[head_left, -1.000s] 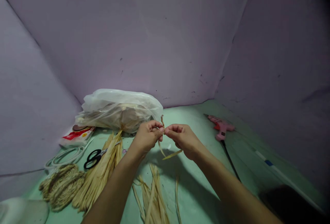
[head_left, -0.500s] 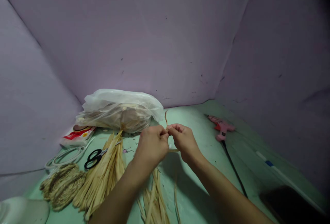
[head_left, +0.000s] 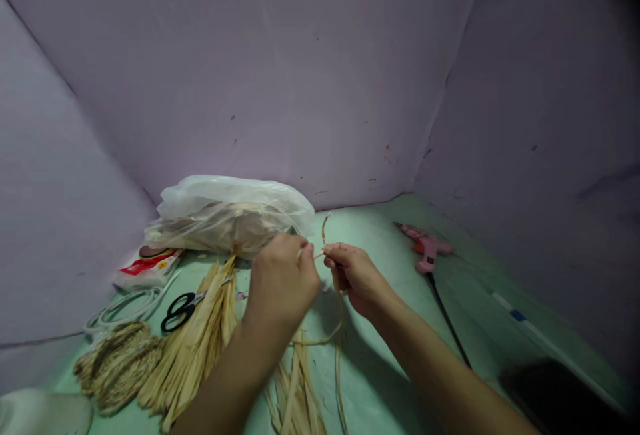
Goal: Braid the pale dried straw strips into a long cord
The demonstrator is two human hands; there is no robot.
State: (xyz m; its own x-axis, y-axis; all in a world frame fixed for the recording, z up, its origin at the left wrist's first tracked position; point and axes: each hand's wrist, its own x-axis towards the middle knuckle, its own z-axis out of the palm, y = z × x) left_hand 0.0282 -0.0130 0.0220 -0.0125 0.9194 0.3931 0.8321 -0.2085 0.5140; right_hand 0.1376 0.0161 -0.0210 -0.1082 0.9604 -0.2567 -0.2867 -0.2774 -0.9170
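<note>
Between the fingertips of my right hand [head_left: 357, 275] is pinched a thin cord [head_left: 325, 227], whose brownish twisted end sticks up above the fingers. My left hand [head_left: 285, 278], a little blurred, pinches a pale strand [head_left: 319, 255] that runs across to the right fingertips. From the right hand, flat straw-coloured strips [head_left: 339, 335] hang and loop down toward the table. Below the hands lies a small pile of dried fibre strips [head_left: 299, 395]. A larger tied bundle of fibre strips [head_left: 200, 348] lies left of my left forearm.
Black-handled scissors [head_left: 179, 311] rest against the bundle. Left of them are a coil of braided rope [head_left: 120, 365], a white cable [head_left: 125, 307] and a red-white packet [head_left: 150, 268]. A plastic bag [head_left: 230, 215] sits at the back. A pink glue gun [head_left: 426, 246] and a dark object [head_left: 560, 395] lie right.
My left hand has moved left and away from the right hand, drawing a strand taut between them. The hanging strips below the right hand now show more.
</note>
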